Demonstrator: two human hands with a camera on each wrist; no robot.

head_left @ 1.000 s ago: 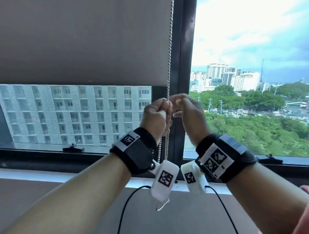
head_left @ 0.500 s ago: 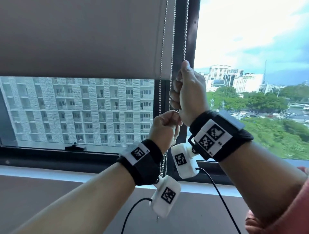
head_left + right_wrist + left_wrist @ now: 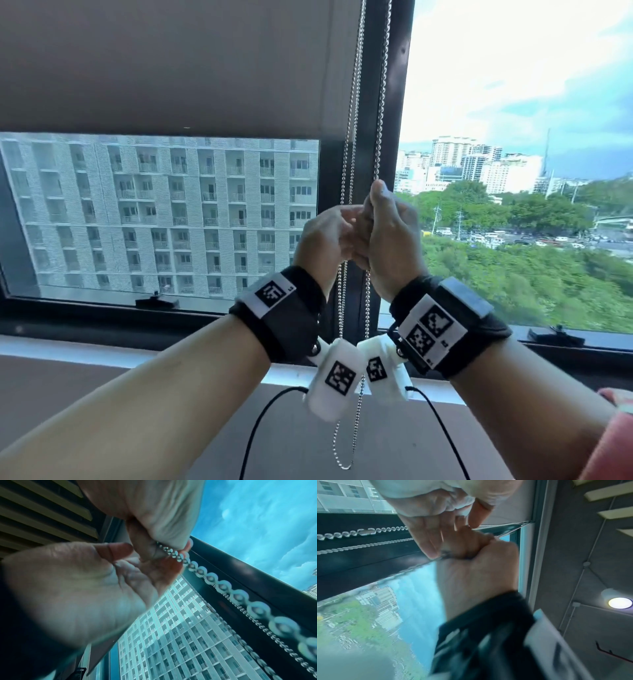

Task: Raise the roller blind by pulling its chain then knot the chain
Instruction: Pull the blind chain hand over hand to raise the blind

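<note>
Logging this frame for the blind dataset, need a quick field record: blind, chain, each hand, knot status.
blind: roller blind partly raised, its bottom edge above the lower pane, which shows the building outside
chain: bead chain hangs along the window frame, bottom loop dangling below the wrists
left hand: left hand grips the chain
right hand: right hand grips the chain, thumb up, touching the left
knot: none visible
</note>
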